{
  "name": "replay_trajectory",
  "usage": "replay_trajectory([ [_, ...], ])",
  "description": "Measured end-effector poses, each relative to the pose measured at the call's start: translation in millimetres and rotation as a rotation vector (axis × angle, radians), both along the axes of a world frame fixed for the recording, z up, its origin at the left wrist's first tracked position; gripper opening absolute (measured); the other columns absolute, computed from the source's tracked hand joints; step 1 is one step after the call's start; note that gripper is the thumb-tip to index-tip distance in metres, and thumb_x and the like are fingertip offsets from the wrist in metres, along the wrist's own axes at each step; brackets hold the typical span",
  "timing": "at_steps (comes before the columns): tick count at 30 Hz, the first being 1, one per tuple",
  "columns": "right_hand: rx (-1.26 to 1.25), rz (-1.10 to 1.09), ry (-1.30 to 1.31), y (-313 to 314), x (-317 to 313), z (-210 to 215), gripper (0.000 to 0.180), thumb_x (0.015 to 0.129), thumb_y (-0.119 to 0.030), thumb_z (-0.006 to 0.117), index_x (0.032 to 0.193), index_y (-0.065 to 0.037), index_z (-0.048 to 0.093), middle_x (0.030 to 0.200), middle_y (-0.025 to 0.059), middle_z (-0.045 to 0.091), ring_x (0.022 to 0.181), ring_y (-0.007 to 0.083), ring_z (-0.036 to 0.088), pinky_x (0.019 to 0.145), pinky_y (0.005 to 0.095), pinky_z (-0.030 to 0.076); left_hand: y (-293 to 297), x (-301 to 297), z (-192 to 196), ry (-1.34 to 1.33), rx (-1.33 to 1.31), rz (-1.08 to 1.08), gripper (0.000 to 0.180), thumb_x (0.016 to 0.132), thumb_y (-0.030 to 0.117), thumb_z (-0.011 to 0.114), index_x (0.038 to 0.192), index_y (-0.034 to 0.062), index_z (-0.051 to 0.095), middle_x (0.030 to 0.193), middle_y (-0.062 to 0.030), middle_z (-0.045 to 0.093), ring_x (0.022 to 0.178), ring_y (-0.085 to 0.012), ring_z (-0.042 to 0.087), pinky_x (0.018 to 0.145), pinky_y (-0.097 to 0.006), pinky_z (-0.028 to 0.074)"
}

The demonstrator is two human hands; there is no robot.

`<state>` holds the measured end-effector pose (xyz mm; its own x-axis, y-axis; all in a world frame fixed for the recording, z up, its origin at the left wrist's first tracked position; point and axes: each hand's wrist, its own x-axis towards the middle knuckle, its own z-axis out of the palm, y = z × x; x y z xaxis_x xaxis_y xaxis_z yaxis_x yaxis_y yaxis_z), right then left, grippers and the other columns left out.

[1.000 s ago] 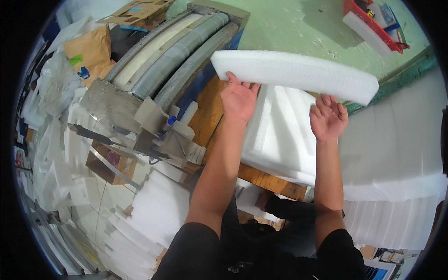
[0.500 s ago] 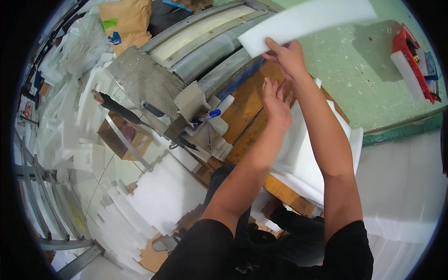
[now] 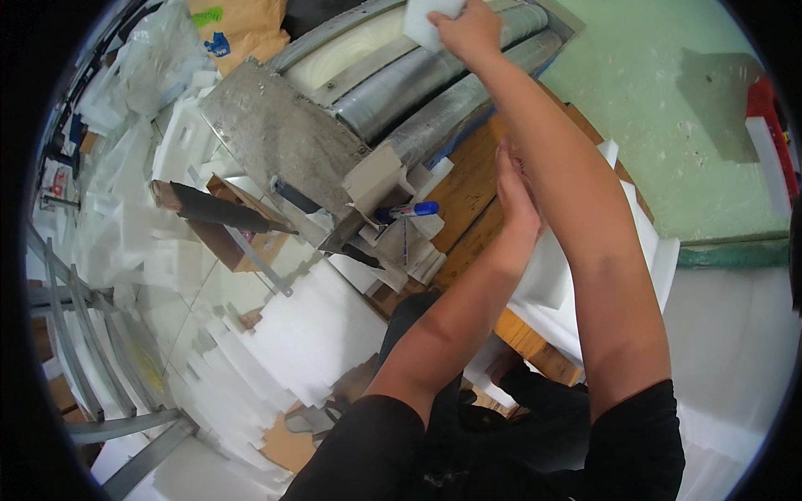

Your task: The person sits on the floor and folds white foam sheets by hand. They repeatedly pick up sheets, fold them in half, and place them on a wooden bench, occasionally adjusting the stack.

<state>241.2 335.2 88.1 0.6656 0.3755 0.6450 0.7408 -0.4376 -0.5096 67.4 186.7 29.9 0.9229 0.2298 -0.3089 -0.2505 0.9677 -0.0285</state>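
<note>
My right hand is closed on a white foam piece, pinching its end between thumb and fingers. The piece is over the metal rollers of a machine, and its upper part is cut off by the top edge of the view. My left hand is lower, beside my right forearm and over the wooden board. Its fingers are stretched out with nothing seen in them, though the forearm hides part of them.
A grey metal plate adjoins the rollers. A blue marker lies in a cardboard holder. White foam sheets are stacked lower left. White foam is under my right forearm. A red container stands on the green surface.
My right hand has moved up and left with the foam piece, from over the green surface to over the rollers. My left hand has shifted slightly right and down. The view has shifted a little.
</note>
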Motion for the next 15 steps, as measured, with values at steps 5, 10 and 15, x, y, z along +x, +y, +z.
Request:
replay_trajectory([
  [5,0.424,0.388,0.933,11,-29,23,0.044,0.096,-0.023,0.074,0.123,0.009,0.06,0.111,0.0196,0.072,0.097,0.0284,0.073,0.086,0.0394,0.06,-13,2,-7,0.022,0.815,-0.039,0.045,0.11,0.043,0.044,0.142,0.0119,0.048,0.133,-0.0077,0.058,0.111,-0.0201,0.06,0.1,-0.04,0.048],
  [10,0.679,0.774,1.186,-72,-70,67,0.044,0.097,-0.029,0.074,0.122,0.005,0.061,0.112,0.0189,0.072,0.096,0.0268,0.074,0.087,0.0373,0.062,-27,8,-2,0.114,0.308,0.011,0.04,0.105,0.028,0.054,0.143,0.0162,0.046,0.133,-0.0077,0.058,0.105,-0.0245,0.066,0.092,-0.044,0.053],
  [15,0.778,0.578,1.042,-208,-134,110,0.042,0.103,-0.031,0.066,0.121,0.006,0.059,0.113,0.0199,0.068,0.096,0.0299,0.072,0.089,0.0415,0.062,-31,-26,12,0.089,0.569,-0.103,0.05,0.099,0.017,0.065,0.144,0.0141,0.043,0.116,-0.0121,0.063,0.098,-0.0247,0.067,0.084,-0.038,0.055],
])
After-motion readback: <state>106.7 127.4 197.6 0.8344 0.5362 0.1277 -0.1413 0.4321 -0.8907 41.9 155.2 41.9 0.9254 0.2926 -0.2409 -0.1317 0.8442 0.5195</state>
